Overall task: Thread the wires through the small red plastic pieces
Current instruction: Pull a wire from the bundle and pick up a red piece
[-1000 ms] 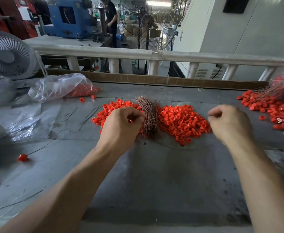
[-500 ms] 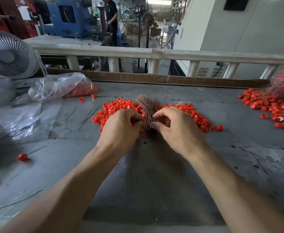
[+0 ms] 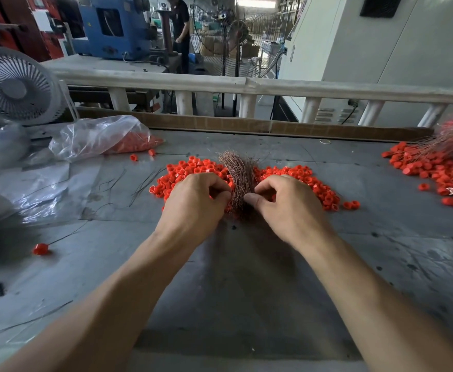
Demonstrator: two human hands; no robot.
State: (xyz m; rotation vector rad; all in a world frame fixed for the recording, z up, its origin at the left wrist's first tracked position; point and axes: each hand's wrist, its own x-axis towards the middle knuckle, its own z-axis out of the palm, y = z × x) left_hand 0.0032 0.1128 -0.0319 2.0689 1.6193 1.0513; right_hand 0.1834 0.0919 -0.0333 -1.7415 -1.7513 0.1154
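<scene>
Looking down from the head camera, two bare forearms reach forward over a grey worktable (image 3: 246,291) and meet at its middle. Between the hands stands a fanned bundle of thin copper-coloured wires (image 3: 240,173), its loose ends spreading toward the far edge, probably set there so that either hand can pull a strand without reaching. The left hand (image 3: 193,202) has its fingers curled at the bundle's left side; they seem to pinch something small, but whether it is a wire or a red piece cannot be told, since the fingertips are hidden. The right hand (image 3: 287,202) sits just right of the bundle with thumb and forefinger pressed together against the wires, apparently picking out a single strand. A heap of small red plastic pieces (image 3: 308,183) spreads on both sides of the bundle, partly under the hands, so that parts lie within a finger's reach. At the far right lies a second heap of red pieces with wires (image 3: 440,173) trailing out of it, likely the finished pile, kept well apart from the loose stock. At the far left, a clear plastic bag (image 3: 96,138) holds more red pieces, and behind it stands a white table fan (image 3: 13,87). One red piece on a dark wire (image 3: 40,249) lies alone near the left edge. Threading appears to be just starting on the next piece.
</scene>
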